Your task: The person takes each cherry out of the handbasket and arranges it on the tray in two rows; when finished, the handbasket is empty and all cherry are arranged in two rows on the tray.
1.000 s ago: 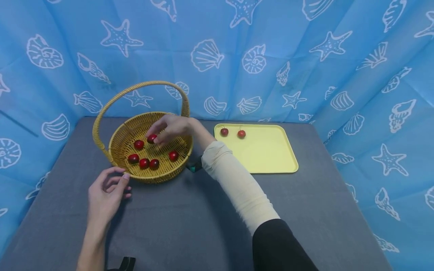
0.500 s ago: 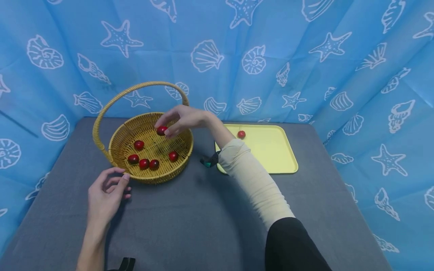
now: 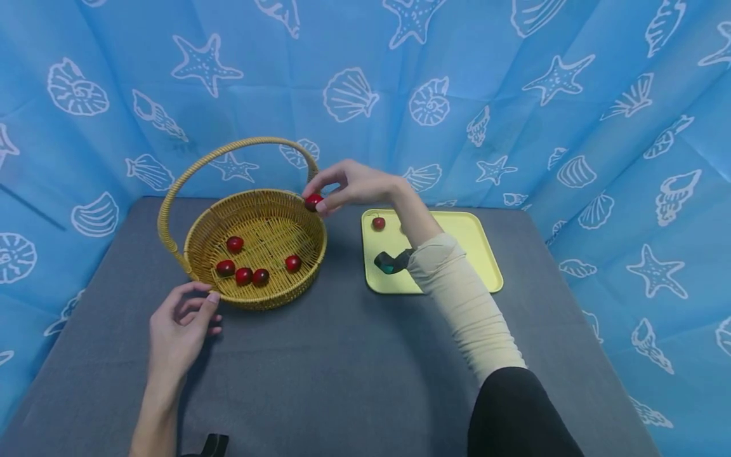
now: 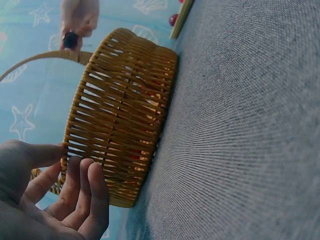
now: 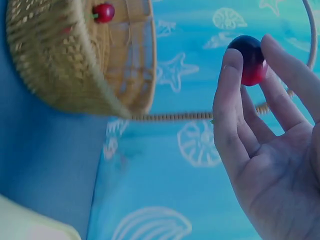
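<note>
A wicker basket (image 3: 259, 303) with a tall arched handle holds several dark red cherries, among them a cherry (image 3: 293, 263) at its right side. My left hand (image 3: 185, 320) pinches the basket's near-left rim between thumb and index finger; in the left wrist view the other fingers lie along the woven wall. Above the basket's right rim, my right hand (image 3: 360, 184) holds a cherry (image 5: 248, 60) between thumb and fingertips. To the right lies a yellow tray (image 3: 482, 266). One cherry (image 3: 379, 223) sits in its far-left corner; another is mostly hidden behind my right wrist.
The basket handle (image 3: 240, 145) arches up behind the left and right rims. A grey cloth (image 3: 320, 374) covers the table. A blue curtain (image 3: 274, 95) with white shell prints hangs along the back and sides.
My right hand has lifted a cherry from inside the basket and moved right and up to the right rim. The forearm now crosses the tray. My left hand stays at the rim.
</note>
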Tool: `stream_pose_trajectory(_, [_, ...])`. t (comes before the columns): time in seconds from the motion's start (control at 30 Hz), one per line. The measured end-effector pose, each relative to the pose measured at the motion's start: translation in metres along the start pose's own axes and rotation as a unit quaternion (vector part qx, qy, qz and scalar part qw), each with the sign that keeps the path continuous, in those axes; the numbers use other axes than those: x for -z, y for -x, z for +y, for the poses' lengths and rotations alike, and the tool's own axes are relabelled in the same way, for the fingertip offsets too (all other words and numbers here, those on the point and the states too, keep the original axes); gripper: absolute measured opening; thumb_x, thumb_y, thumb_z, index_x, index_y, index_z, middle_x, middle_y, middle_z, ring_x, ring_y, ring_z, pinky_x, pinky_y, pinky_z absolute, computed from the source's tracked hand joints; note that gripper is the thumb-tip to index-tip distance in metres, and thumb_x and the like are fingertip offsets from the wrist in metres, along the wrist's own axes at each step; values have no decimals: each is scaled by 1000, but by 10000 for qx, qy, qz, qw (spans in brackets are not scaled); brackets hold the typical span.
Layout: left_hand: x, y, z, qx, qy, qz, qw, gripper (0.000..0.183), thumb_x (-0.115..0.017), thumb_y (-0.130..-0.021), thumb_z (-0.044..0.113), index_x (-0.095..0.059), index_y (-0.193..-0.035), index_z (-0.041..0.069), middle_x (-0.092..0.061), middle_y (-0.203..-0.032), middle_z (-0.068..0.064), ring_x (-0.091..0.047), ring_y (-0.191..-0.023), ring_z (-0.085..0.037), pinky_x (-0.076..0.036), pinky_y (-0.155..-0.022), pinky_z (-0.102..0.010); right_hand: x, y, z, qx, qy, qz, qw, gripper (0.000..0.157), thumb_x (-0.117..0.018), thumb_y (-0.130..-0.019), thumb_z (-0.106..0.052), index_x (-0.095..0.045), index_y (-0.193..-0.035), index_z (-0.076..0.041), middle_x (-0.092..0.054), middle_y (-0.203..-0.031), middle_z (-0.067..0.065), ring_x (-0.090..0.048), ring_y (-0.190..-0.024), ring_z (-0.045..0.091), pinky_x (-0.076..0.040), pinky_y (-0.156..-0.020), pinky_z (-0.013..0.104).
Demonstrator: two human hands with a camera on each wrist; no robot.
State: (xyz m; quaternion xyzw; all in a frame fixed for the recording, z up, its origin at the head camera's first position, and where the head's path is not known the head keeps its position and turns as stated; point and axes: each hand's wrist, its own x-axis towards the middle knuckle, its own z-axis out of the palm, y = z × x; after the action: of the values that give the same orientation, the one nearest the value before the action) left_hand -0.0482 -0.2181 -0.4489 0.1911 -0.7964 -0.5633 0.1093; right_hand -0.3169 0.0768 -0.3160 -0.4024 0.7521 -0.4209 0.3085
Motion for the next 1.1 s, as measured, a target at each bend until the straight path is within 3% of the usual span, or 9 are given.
stream_pose_trajectory(0.1, [-1,0,0,-11,20,59,10000,35,-70,-107,30,-62,-136,13,-75,-92,11,-73,-76,-2,-68,-64,-22,9,12,6,-97,-85,216,9997,36,-81,-98,-14,-73,-133,-6,-74,-133,8,-78,-106,29,-68,-100,49])
stream_pose_trajectory(0.3, [0,-1,-2,50,22,20,10000,36,-71,-107,32,-62,-137,14,-74,-91,13,-73,-76,-1,-68,-64,-23,24,37,19,-359,-99,850,9957,29,-83,-97,-13,-77,-125,-10,-75,-121,8,-74,-92,23,-68,-85,40])
stream_pose_trajectory(0.47, [0,-2,-3,105,4,-15,9999,38,-71,-107,33,-61,-139,15,-74,-93,12,-73,-78,-2,-68,-65,-23,35,60,32,-631,-17,1221,9905,37,-81,-98,-14,-73,-133,-8,-73,-136,11,-76,-107,17,-69,-93,38])
stream_pose_trajectory(0.73, [2,-3,-2,166,14,-88,9998,37,-70,-107,35,-61,-139,17,-74,-95,13,-74,-80,-2,-68,-67,-23,50,100,51,-1112,194,1763,9778,38,-83,-97,-17,-75,-134,-14,-70,-147,13,-78,-113,19,-65,-106,53])
stream_pose_trajectory(0.87, [3,-3,-3,202,18,-156,9997,38,-69,-108,35,-60,-140,17,-74,-96,14,-75,-81,-3,-68,-67,-23,55,119,64,-1142,177,1953,9739,38,-82,-97,-13,-74,-134,-11,-63,-154,16,-64,-139,25,-65,-105,55])
stream_pose_trajectory(0.93, [4,-4,-3,216,10,-172,9996,38,-69,-108,35,-60,-140,16,-74,-97,13,-75,-82,-4,-69,-68,-23,57,127,71,-1177,190,2028,9719,39,-81,-97,-13,-73,-135,-9,-59,-159,13,-55,-147,25,-66,-102,49])
stream_pose_trajectory(1.03, [3,-4,-3,214,-5,-169,9996,38,-69,-108,34,-60,-140,16,-74,-97,13,-75,-82,-4,-69,-67,-23,60,139,81,-1269,145,2172,9677,41,-80,-97,-10,-71,-138,-7,-56,-163,11,-58,-143,28,-68,-96,40])
stream_pose_trajectory(1.1, [3,-4,-3,205,-9,-161,9997,38,-69,-108,34,-60,-140,15,-73,-97,12,-75,-81,-4,-68,-67,-23,60,146,88,-1324,82,2219,9660,43,-78,-98,-7,-69,-140,-4,-54,-164,12,-69,-129,30,-69,-95,37])
